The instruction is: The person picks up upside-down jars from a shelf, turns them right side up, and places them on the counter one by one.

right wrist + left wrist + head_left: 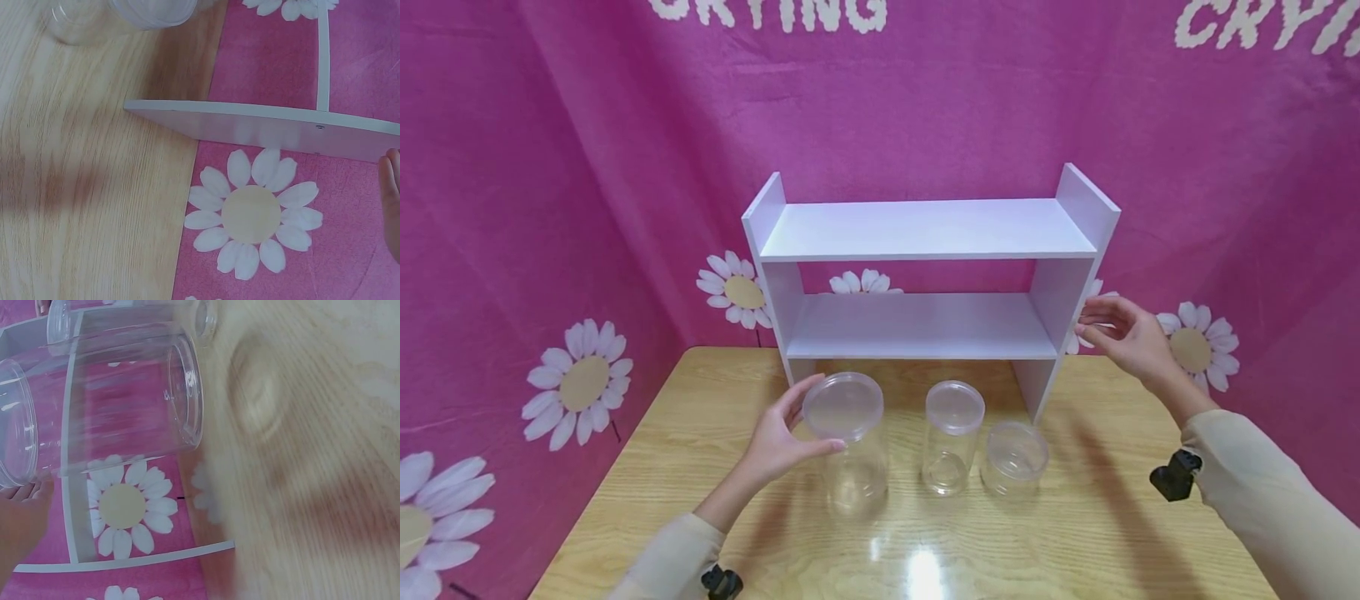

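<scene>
My left hand (778,442) curves around the left side of a tall clear lidded jar (859,471), its thumb in front and its fingertips by the lid. A visible gap separates the palm from the jar. The left wrist view shows fingers (31,490) at the lid end of the tall jar (119,400). Beside the right panel of a white two-tier shelf (925,229) my right hand (1127,337) is raised, fingers loosely bent and holding nothing. In the right wrist view its fingers (392,181) lie close to the side panel (269,128).
A medium clear jar (951,442) and a short clear jar (1013,462) stand right of the tall one, in front of the shelf. All are on a wooden table (1000,550). A pink cloth (925,117) with white flowers hangs behind.
</scene>
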`<state>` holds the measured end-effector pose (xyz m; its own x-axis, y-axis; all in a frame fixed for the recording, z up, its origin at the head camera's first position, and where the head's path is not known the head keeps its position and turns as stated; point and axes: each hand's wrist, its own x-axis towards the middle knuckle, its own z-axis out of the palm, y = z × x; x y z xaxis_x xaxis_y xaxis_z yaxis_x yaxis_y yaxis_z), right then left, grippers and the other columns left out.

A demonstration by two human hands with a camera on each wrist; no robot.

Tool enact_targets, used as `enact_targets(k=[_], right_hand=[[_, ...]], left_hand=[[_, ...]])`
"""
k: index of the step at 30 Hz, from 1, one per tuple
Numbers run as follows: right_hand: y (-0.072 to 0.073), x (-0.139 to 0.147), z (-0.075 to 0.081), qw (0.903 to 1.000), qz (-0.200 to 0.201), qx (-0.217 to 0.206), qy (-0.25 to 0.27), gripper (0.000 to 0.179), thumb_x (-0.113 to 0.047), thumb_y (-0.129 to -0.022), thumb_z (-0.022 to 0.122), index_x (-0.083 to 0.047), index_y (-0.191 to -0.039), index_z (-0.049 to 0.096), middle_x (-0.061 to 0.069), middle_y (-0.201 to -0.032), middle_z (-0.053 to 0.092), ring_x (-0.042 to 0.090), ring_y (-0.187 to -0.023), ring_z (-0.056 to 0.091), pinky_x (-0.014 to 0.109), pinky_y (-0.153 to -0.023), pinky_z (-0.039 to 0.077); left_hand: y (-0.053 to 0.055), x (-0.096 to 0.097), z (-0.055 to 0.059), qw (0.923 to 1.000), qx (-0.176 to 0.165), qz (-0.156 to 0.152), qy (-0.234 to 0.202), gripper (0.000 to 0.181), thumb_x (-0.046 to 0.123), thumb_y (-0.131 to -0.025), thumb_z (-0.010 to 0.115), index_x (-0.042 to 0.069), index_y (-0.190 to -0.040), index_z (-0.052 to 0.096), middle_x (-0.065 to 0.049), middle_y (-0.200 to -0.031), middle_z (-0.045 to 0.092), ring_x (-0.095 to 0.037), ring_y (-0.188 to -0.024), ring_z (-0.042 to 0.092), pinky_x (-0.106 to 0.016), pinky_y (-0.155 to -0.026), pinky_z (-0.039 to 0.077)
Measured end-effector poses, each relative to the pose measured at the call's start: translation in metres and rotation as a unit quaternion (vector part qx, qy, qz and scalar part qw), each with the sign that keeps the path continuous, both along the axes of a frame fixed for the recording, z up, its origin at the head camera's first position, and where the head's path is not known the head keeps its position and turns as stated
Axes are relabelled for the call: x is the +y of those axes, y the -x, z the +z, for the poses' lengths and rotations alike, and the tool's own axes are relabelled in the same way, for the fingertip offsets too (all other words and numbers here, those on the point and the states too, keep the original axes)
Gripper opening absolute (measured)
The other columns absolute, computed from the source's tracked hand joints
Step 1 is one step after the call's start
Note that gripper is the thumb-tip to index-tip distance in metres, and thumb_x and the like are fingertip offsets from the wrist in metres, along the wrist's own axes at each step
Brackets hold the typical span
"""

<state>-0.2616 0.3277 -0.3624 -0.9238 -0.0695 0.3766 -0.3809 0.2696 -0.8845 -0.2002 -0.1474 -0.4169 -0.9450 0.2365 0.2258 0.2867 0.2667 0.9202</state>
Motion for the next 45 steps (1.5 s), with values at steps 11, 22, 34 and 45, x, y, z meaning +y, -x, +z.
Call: enact_targets(k=[11, 22, 34, 45], right_hand=[[0.004, -0.001, 0.000, 0.9997, -0.022, 0.000, -0.012, 0.032, 0.003, -0.087, 0.064, -0.020, -0.107, 0.058, -0.022, -0.093, 0.065, -0.010, -0.084, 0.062, 0.005, -0.074, 0.052], [0.006, -0.006, -0.002, 0.9995, -0.030, 0.011, 0.007, 0.031, 0.004, -0.086, 0.064, -0.023, -0.103, 0.061, -0.022, -0.089, 0.067, -0.010, -0.082, 0.063, 0.005, -0.071, 0.052], [0.009, -0.006, -0.006, 0.9990, -0.038, 0.014, 0.019, 0.032, 0.006, -0.085, 0.064, -0.021, -0.101, 0.062, -0.022, -0.087, 0.067, -0.009, -0.081, 0.062, 0.004, -0.073, 0.050], [0.009, -0.005, -0.007, 0.9978, -0.065, -0.012, 0.008, 0.029, 0.000, -0.087, 0.066, -0.026, -0.099, 0.061, -0.025, -0.086, 0.065, -0.011, -0.080, 0.060, 0.003, -0.071, 0.050]], left_hand=[[0.001, 0.009, -0.011, 0.9999, -0.007, 0.003, 0.011, 0.090, 0.010, -0.064, 0.088, 0.007, -0.142, 0.043, -0.017, -0.146, 0.046, -0.033, -0.139, 0.041, -0.044, -0.114, 0.035], [0.008, 0.013, -0.024, 0.9995, 0.018, -0.009, 0.026, 0.091, 0.009, -0.062, 0.089, 0.005, -0.141, 0.043, -0.019, -0.142, 0.049, -0.035, -0.135, 0.045, -0.043, -0.111, 0.038], [0.017, 0.010, -0.039, 0.9992, 0.010, -0.014, 0.036, 0.092, 0.011, -0.062, 0.090, 0.007, -0.142, 0.043, -0.016, -0.144, 0.048, -0.033, -0.137, 0.043, -0.041, -0.113, 0.037], [0.020, 0.008, -0.045, 0.9990, 0.008, -0.029, 0.032, 0.094, 0.011, -0.062, 0.090, 0.005, -0.142, 0.041, -0.017, -0.144, 0.047, -0.034, -0.137, 0.043, -0.043, -0.113, 0.037]])
